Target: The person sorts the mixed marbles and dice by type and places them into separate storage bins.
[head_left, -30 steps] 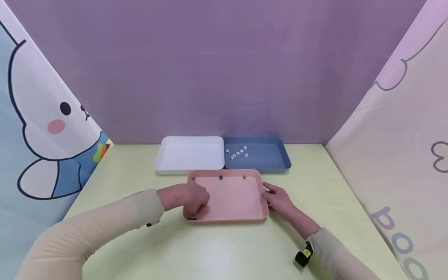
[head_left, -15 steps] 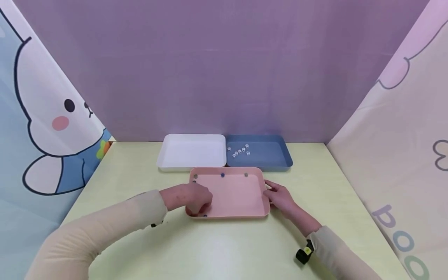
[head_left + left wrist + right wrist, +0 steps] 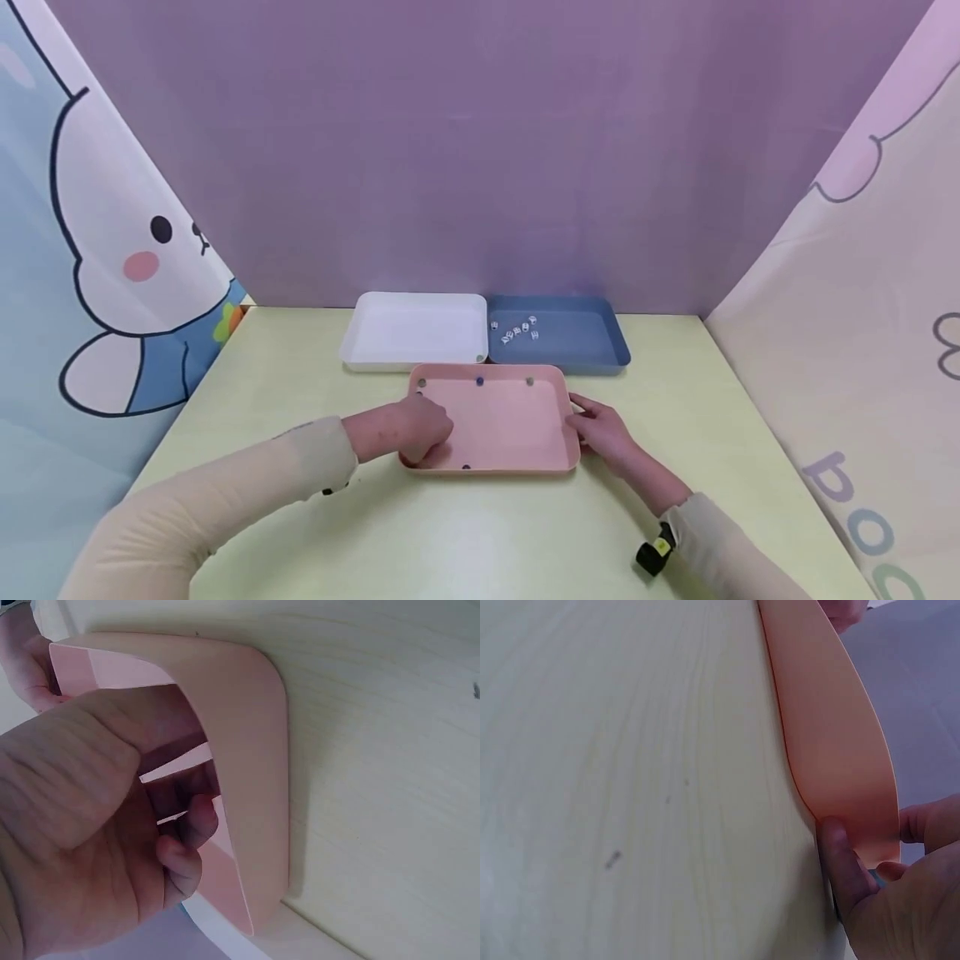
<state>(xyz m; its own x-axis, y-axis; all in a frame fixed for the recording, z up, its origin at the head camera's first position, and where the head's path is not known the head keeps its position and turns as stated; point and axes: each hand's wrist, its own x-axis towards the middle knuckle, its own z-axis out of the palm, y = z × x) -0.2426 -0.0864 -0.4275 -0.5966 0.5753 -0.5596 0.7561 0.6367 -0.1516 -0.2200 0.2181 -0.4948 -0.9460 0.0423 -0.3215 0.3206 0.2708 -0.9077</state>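
Observation:
My left hand (image 3: 422, 427) reaches over the left wall of the pink tray (image 3: 498, 425), fingers pointing down near its near-left corner. In the left wrist view two fingers are curled, while the tray wall hides the other fingertips, so whether they pinch anything is unclear. At the tray's right end, my right hand (image 3: 603, 429) grips the wall, as the right wrist view shows. Inside lie small round bead-like pieces: a blue one (image 3: 480, 381) and a greenish one (image 3: 530, 381) along the far wall, a grey one (image 3: 422, 382) in the far-left corner, and a dark one (image 3: 467, 467) by the near wall.
Behind the pink tray stand a white tray (image 3: 420, 329) and a blue tray (image 3: 581, 333), side by side. Several small white cubes with dark marks (image 3: 517, 331) lie in the blue tray. A small greenish piece (image 3: 480, 358) sits in the white tray's near-right corner.
The dark piece by the near wall has moved to the right, away from my left hand. A greenish piece now shows in the white tray. My right hand keeps its place.

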